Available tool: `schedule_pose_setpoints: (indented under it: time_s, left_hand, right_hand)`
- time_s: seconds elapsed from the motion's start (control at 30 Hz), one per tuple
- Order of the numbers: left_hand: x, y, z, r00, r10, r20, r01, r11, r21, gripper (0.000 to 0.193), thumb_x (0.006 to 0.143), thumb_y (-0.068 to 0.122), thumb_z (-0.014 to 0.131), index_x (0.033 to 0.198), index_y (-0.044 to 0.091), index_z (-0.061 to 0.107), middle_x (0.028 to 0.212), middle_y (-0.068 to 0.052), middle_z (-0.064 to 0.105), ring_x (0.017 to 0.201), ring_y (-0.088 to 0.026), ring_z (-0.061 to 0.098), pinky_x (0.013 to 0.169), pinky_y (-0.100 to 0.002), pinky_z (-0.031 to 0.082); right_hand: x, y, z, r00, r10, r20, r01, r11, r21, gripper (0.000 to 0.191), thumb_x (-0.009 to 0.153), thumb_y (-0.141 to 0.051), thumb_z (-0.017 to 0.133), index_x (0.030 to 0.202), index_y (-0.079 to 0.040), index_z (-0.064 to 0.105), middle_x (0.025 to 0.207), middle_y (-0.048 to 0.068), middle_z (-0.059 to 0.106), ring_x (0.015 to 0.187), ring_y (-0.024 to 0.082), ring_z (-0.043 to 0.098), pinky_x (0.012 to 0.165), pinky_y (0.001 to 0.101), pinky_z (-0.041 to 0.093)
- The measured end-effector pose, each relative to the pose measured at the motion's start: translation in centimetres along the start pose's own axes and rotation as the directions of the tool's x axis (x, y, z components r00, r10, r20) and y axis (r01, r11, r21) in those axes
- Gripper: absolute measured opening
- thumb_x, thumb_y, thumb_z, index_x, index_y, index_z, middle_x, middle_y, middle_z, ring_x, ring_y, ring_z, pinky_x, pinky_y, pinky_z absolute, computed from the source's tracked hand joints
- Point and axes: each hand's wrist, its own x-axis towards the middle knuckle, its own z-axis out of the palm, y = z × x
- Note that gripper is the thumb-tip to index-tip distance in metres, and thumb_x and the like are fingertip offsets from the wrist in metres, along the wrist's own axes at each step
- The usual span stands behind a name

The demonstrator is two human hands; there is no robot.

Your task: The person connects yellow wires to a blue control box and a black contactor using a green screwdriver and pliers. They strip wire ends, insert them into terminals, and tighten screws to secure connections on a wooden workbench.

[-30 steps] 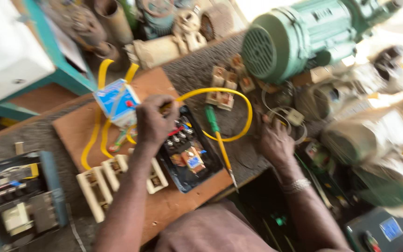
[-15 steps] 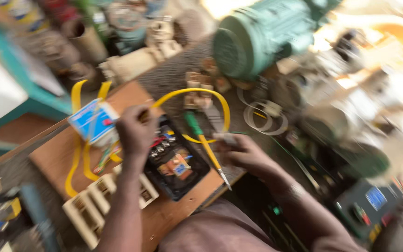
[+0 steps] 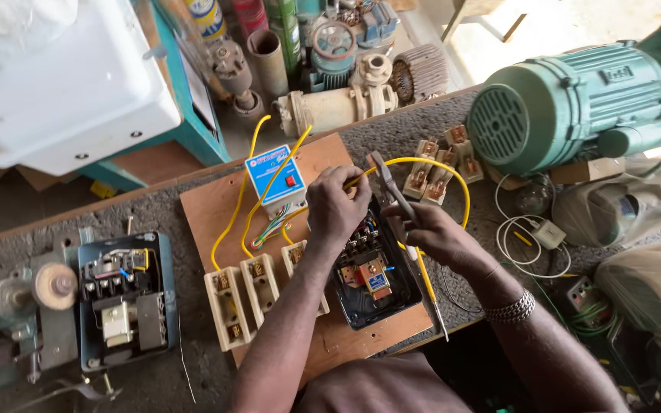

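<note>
Fingers of the left hand [image 3: 336,203] are pinched shut on the yellow wire [image 3: 422,162], holding it up just over the black box [image 3: 372,279]. The fingers of the right hand [image 3: 430,233] are curled tight around the handles of the pliers [image 3: 389,183]. The nose of the pliers points up and far, right beside the spot where the left hand grips the wire. I cannot tell if the pliers are biting the wire yet.

The wire makes a big loop to the right and comes back down behind the right hand. Under that hand lies a screwdriver [image 3: 428,287], its tip at the near edge of the wooden board [image 3: 216,203].

On the board, some jobs look done (as far as I can see). The blue and white box [image 3: 277,180] already has yellow wires running from it to the cream fuse holders [image 3: 250,294] on the near left. The black box is open, and the loop is loose, so I think that wire is not joined up yet.

The board sits on the worktop [image 3: 154,367], with a big green motor [image 3: 575,99] at the far right.

A second ago the right hand lay flat on the worktop, well apart from the wire. Now it has come in with the pliers. The left hand has stayed on the wire.
</note>
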Motion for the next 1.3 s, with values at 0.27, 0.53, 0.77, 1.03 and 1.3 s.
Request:
schedule_pose_setpoints:
  time_s: [0.27, 0.53, 0.77, 1.03, 1.3]
  left_hand:
    - [-0.1, 0.0, -0.1, 0.999, -0.039, -0.002, 0.040, 0.999, 0.020, 0.011, 0.085, 0.012, 0.077, 0.085, 0.004, 0.070, 0.077, -0.013, 0.069, 0.070, -0.029, 0.070, 0.065, -0.041, 0.055]
    - [-0.3, -0.4, 0.1, 0.999, -0.033, 0.031, 0.033, 0.999, 0.015, 0.010, 0.088, 0.012, 0.076, 0.087, 0.004, 0.069, 0.078, -0.011, 0.069, 0.071, -0.025, 0.072, 0.065, -0.038, 0.057]
    - [-0.1, -0.2, 0.0, 1.000, 0.024, -0.013, -0.024, 0.999, 0.039, 0.008, 0.085, 0.009, 0.076, 0.086, 0.005, 0.069, 0.078, -0.011, 0.069, 0.071, -0.027, 0.070, 0.065, -0.039, 0.056]
    - [0.6, 1.0, -0.4, 1.000, 0.013, 0.009, -0.014, 0.997, 0.072, 0.010, 0.086, 0.012, 0.076, 0.085, 0.005, 0.069, 0.077, -0.011, 0.068, 0.073, -0.028, 0.069, 0.067, -0.041, 0.055]
    - [-0.1, 1.6, 0.2, 0.992, 0.008, 0.126, -0.032, 0.983, 0.183, 0.011, 0.086, 0.014, 0.076, 0.084, 0.005, 0.070, 0.080, -0.011, 0.070, 0.075, -0.029, 0.069, 0.068, -0.044, 0.053]
  right_hand:
    - [0.8, 0.4, 0.0, 0.999, -0.004, -0.039, 0.005, 0.999, 0.034, 0.050, 0.079, 0.005, 0.053, 0.127, 0.003, 0.066, 0.100, 0.001, 0.066, 0.092, 0.009, 0.060, 0.084, 0.0242, 0.050]
    - [0.7, 0.5, 0.1, 0.995, 0.066, -0.074, -0.065, 0.998, 0.009, 0.022, 0.094, -0.004, 0.058, 0.111, 0.002, 0.070, 0.089, 0.007, 0.059, 0.076, 0.013, 0.053, 0.067, 0.0296, 0.047]
    - [0.8, 1.0, 0.2, 0.985, 0.026, -0.172, -0.026, 1.000, 0.002, 0.029, 0.098, -0.027, 0.057, 0.118, -0.006, 0.054, 0.100, 0.004, 0.069, 0.089, 0.012, 0.068, 0.077, 0.0290, 0.056]
    - [0.5, 1.8, -1.1, 0.987, 0.158, 0.029, -0.160, 0.960, 0.229, 0.053, 0.098, -0.046, 0.042, 0.141, -0.017, 0.053, 0.105, -0.006, 0.072, 0.095, 0.001, 0.067, 0.083, 0.0242, 0.056]
    - [1.0, 4.3, -0.9, 0.967, 0.223, 0.119, -0.250, 0.917, 0.310, 0.042, 0.107, -0.044, 0.049, 0.116, -0.006, 0.064, 0.079, -0.006, 0.050, 0.070, 0.007, 0.043, 0.065, 0.0258, 0.041]
